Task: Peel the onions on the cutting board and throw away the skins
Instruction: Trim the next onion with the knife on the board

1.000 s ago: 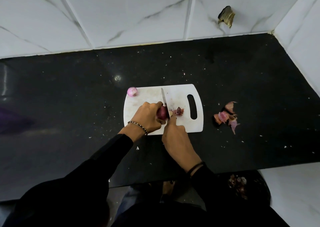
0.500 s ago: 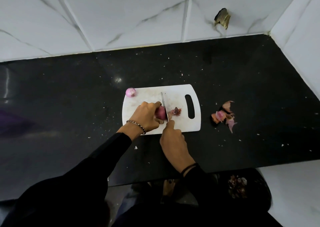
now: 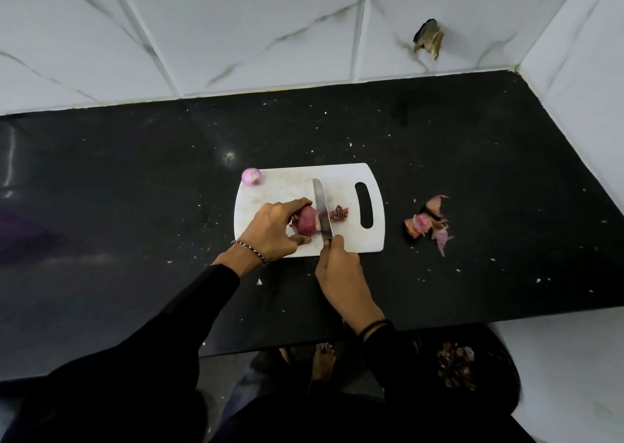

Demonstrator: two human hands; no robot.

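Note:
A white cutting board (image 3: 287, 189) lies on the black counter. My left hand (image 3: 273, 228) pins a red onion (image 3: 305, 223) on its side on the board. My right hand (image 3: 339, 273) grips a knife (image 3: 322, 212) by the handle, and the blade stands against the onion's right end. A small cut-off onion end (image 3: 339, 213) lies just right of the blade. A peeled pale-pink onion (image 3: 251, 176) rests at the board's far left corner. A heap of skins (image 3: 429, 223) lies on the counter right of the board.
The black counter (image 3: 135, 206) is speckled with small white bits. Tiled walls close it at the back and right. A dark bin with skins in it (image 3: 456, 368) stands on the floor below the counter's front edge, at the right.
The knife blade has slid a little along the onion's right end. My left hand keeps the onion pinned in the same place. The camera has shifted slightly.

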